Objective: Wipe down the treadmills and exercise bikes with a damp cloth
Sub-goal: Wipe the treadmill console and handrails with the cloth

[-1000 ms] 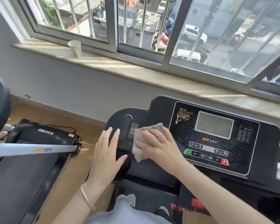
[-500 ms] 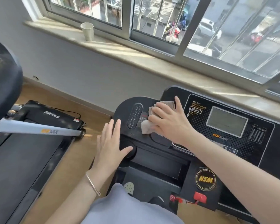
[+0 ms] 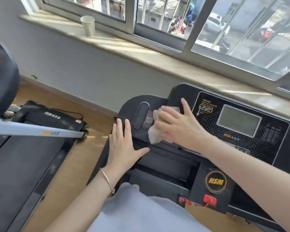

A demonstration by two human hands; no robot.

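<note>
Pale cloth (image 3: 155,133), centre frame, on console (image 3: 130,104) left wing, pressed beneath right hand (image 3: 179,125); fingers straight, together, thumb splayed. Left hand (image 3: 124,148) just lower left, flat, fingers straight. Display (image 3: 238,120) right of cloth, judged next.

Sunlit stone sill (image 3: 141,49) w/ paper cup (image 3: 88,25), barred sliding windows (image 3: 241,27) above grey wall (image 3: 74,67), wood floor (image 3: 94,138).

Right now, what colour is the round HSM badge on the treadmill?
The HSM badge is black with yellow letters; head view.
</note>
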